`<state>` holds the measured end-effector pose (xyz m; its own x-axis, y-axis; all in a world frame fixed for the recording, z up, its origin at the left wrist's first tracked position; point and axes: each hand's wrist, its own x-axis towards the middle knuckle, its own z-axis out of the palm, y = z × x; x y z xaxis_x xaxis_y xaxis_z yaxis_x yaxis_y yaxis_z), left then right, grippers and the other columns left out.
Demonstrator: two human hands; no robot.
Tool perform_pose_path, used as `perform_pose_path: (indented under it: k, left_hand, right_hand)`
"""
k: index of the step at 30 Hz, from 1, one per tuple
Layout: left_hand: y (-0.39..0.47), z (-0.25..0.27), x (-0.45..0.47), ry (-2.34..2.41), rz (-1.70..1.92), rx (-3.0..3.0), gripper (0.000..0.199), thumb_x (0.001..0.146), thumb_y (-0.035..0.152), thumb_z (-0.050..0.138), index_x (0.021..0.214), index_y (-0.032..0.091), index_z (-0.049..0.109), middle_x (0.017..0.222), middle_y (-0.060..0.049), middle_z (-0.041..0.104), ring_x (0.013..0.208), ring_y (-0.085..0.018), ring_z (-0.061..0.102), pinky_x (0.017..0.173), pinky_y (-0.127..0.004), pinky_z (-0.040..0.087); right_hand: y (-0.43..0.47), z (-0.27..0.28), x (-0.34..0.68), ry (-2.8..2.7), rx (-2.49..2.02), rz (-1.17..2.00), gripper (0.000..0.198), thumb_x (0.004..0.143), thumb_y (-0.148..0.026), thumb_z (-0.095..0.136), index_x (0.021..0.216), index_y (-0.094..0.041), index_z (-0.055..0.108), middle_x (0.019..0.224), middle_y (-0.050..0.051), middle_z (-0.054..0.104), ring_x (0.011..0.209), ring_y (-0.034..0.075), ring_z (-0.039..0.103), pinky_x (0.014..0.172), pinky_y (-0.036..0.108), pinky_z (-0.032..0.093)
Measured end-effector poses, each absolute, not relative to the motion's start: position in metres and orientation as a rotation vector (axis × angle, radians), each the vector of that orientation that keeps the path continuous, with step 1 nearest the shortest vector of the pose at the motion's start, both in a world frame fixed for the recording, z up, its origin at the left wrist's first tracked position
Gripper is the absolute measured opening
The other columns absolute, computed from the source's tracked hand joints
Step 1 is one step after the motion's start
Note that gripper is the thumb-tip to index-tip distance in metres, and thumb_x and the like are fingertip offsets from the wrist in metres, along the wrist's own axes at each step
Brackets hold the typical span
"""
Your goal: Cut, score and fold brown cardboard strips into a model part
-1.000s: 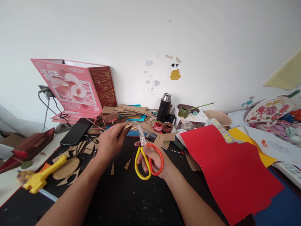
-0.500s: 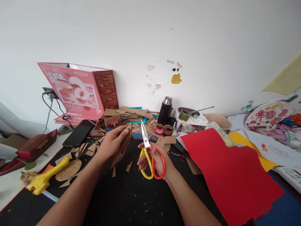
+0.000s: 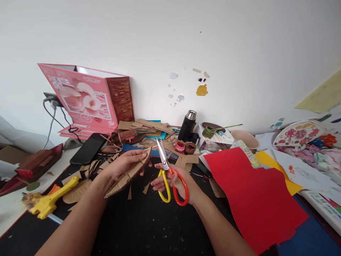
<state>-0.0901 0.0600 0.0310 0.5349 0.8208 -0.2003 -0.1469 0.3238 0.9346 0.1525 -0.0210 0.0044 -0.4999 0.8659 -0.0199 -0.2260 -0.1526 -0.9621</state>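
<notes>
My left hand (image 3: 124, 165) grips a long, pointed piece of corrugated cardboard (image 3: 130, 173), thumb on its upper face and fingertips showing past the far edge. Tilted, the cardboard points up and to the right. In my right hand (image 3: 183, 181) is a pair of scissors (image 3: 164, 163) with one yellow and one red handle loop. Their blades are slightly apart and point up, just right of the cardboard's tip without touching it. Some of my right fingers stretch out behind the yellow loop. Small cardboard offcuts (image 3: 129, 193) lie on the black mat below.
Behind my hands are cardboard strips (image 3: 149, 127), a black thermos (image 3: 187, 125) and paint jars (image 3: 190, 147). Red paper (image 3: 247, 192) lies right. A phone (image 3: 89, 148), a yellow glue gun (image 3: 50, 201) and a pink box (image 3: 87, 96) are on the left.
My left hand has turned the cardboard, so more of its broad face shows and its lower end swings left. The scissor blades have opened a little.
</notes>
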Motion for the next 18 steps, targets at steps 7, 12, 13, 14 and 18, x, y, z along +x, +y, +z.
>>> perform_pose_path:
  k: [7, 12, 13, 14, 18]
  left_hand:
    - [0.064, 0.023, -0.092, 0.768, 0.665, 1.043, 0.052, 0.068, 0.056, 0.099, 0.092, 0.014, 0.079, 0.079, -0.009, 0.079, 0.052, -0.018, 0.068, 0.051, -0.027, 0.052]
    - [0.061, 0.022, -0.089, 0.823, 0.654, 1.070, 0.054, 0.067, 0.059, 0.099, 0.089, 0.014, 0.078, 0.082, -0.009, 0.079, 0.053, -0.017, 0.068, 0.052, -0.027, 0.051]
    - [0.060, 0.022, -0.088, 0.831, 0.649, 1.082, 0.053, 0.068, 0.059, 0.098, 0.088, 0.014, 0.078, 0.083, -0.008, 0.078, 0.054, -0.017, 0.068, 0.053, -0.027, 0.051]
    - [0.060, 0.023, -0.087, 0.840, 0.638, 1.097, 0.053, 0.068, 0.060, 0.097, 0.087, 0.014, 0.078, 0.083, -0.008, 0.078, 0.055, -0.017, 0.068, 0.055, -0.027, 0.051]
    - [0.057, 0.024, -0.085, 0.908, 0.578, 1.156, 0.054, 0.072, 0.063, 0.093, 0.088, 0.015, 0.077, 0.080, -0.005, 0.074, 0.059, -0.017, 0.067, 0.058, -0.028, 0.052]
  right_hand:
    - [-0.027, 0.015, 0.161, -1.231, -1.088, 1.701, 0.086, 0.082, -0.085, 0.077, 0.131, -0.015, 0.070, 0.083, 0.009, 0.080, 0.048, 0.016, 0.067, 0.050, 0.027, 0.052]
    - [-0.022, 0.009, 0.167, -1.321, -1.347, 1.460, 0.074, 0.079, -0.078, 0.081, 0.119, -0.016, 0.074, 0.067, -0.001, 0.069, 0.038, 0.011, 0.049, 0.040, 0.024, 0.037]
    - [-0.022, 0.009, 0.169, -1.367, -1.389, 1.403, 0.068, 0.083, -0.074, 0.080, 0.119, -0.017, 0.075, 0.068, -0.001, 0.069, 0.042, 0.012, 0.051, 0.042, 0.024, 0.038]
    - [-0.023, 0.011, 0.171, -1.428, -1.434, 1.335, 0.061, 0.086, -0.070, 0.080, 0.119, -0.018, 0.076, 0.070, 0.000, 0.069, 0.047, 0.013, 0.054, 0.045, 0.025, 0.040]
    - [-0.026, 0.027, 0.178, -1.718, -1.635, 0.926, 0.038, 0.092, -0.057, 0.080, 0.109, -0.023, 0.081, 0.074, 0.000, 0.070, 0.066, 0.017, 0.060, 0.059, 0.026, 0.040]
